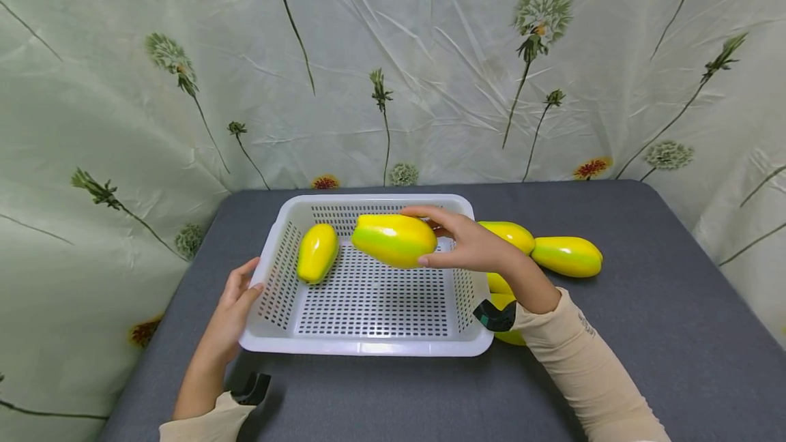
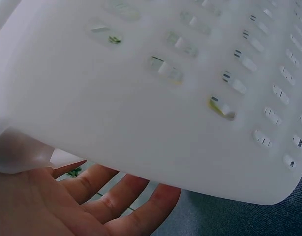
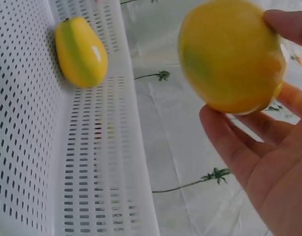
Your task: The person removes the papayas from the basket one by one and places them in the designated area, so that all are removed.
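Note:
A white perforated plastic basket point(image 1: 368, 345) stands in the middle of the head view. My left hand point(image 1: 232, 305) grips its left rim, the thumb over the edge; in the left wrist view the fingers point(image 2: 134, 199) lie against the outside of the wall. Over the basket, my right hand point(image 1: 463, 241) holds a glossy yellow-green papaya point(image 1: 393, 241) by its right end, thumb on the near side. The right wrist view shows this papaya point(image 3: 229, 56) between thumb and fingers. Another papaya point(image 1: 317, 253) lies inside the basket, near its left wall.
Several more papayas lie on the grey table point(image 1: 663, 333) to the basket's right, one papaya point(image 1: 566, 256) farthest out and others partly hidden behind the right forearm and rim. A flower-printed curtain point(image 1: 430, 87) hangs behind the table.

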A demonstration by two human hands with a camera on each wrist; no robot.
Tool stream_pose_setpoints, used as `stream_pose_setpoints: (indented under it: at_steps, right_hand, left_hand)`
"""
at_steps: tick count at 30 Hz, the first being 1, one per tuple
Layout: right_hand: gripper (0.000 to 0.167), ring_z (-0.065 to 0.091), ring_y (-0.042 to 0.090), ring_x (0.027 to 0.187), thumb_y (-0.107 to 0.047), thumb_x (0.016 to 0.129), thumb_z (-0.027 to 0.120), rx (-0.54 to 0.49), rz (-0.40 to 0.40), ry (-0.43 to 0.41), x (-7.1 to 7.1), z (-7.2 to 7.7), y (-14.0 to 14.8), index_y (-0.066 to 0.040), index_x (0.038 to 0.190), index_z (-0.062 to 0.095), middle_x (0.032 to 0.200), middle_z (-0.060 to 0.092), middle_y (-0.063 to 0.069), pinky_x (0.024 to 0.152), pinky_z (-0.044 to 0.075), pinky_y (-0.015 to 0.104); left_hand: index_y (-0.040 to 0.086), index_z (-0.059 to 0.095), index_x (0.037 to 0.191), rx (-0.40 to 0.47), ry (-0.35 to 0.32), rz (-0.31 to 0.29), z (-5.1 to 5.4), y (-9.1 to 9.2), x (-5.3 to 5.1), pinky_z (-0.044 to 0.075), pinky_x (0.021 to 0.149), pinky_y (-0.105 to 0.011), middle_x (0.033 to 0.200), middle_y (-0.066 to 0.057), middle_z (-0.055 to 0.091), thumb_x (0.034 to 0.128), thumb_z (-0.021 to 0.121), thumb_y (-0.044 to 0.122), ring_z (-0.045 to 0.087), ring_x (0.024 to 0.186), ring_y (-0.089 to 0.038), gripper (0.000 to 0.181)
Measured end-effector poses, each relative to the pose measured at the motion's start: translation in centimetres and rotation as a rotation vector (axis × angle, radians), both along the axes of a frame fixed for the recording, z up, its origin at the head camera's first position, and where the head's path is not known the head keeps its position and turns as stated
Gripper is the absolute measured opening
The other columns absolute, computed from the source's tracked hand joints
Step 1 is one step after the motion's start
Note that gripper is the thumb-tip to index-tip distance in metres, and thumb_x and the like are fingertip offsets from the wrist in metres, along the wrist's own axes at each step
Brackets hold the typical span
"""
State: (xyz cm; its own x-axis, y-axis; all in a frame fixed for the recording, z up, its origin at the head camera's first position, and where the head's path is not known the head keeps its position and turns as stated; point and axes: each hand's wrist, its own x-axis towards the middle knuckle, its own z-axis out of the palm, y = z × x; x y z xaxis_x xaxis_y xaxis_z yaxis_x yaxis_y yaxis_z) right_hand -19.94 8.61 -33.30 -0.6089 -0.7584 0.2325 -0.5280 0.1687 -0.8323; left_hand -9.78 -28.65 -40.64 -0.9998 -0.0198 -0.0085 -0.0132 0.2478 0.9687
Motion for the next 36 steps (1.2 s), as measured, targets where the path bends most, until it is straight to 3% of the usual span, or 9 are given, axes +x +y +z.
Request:
stream_pose_setpoints:
  at_steps: [9, 17, 25, 36]
  right_hand:
    - [0.065, 0.044, 0.023, 0.109, -0.013, 0.080, 0.067, -0.013, -0.078, 0.050, 0.7, -0.2, 3.3, -0.013, 0.137, 0.035, 0.131, 0.040, 0.002, 0.092, 0.036, 0.043]
    - [0.066, 0.043, 0.023, 0.109, -0.004, 0.079, 0.067, 0.003, -0.162, 0.045, 1.4, -1.0, 6.5, -0.009, 0.137, 0.035, 0.132, 0.040, 0.005, 0.092, 0.036, 0.044]
    - [0.068, 0.044, 0.015, 0.106, -0.001, 0.079, 0.066, 0.016, -0.246, 0.045, 2.2, -1.8, 9.9, -0.010, 0.138, 0.033, 0.131, 0.038, 0.006, 0.089, 0.036, 0.020]
    - [0.069, 0.042, 0.005, 0.107, 0.005, 0.079, 0.064, 0.033, -0.336, 0.038, 3.7, -3.4, 14.7, -0.005, 0.138, 0.030, 0.131, 0.035, -0.007, 0.084, 0.036, 0.014]
  left_hand:
    - [0.007, 0.012, 0.140, 0.006, -0.001, 0.000, 0.0, 0.0, 0.1, 0.050, 0.064, -0.037, 0.124, -0.023, 0.033, 0.0984, 0.033, 0.020, 0.054, 0.089, -0.016, 0.048]
    - [0.007, 0.012, 0.140, 0.012, 0.001, -0.003, 0.0, 0.0, 0.1, 0.050, 0.064, -0.037, 0.125, -0.023, 0.032, 0.0984, 0.033, 0.021, 0.054, 0.089, -0.016, 0.049]
    - [0.007, 0.011, 0.140, 0.015, 0.007, -0.008, 0.1, 0.0, 0.1, 0.050, 0.064, -0.037, 0.126, -0.023, 0.032, 0.0986, 0.032, 0.020, 0.054, 0.090, -0.016, 0.048]
    - [0.007, 0.011, 0.140, -0.001, 0.010, -0.007, -0.2, -0.1, -0.1, 0.050, 0.064, -0.037, 0.125, -0.023, 0.033, 0.0987, 0.032, 0.021, 0.054, 0.090, -0.017, 0.048]
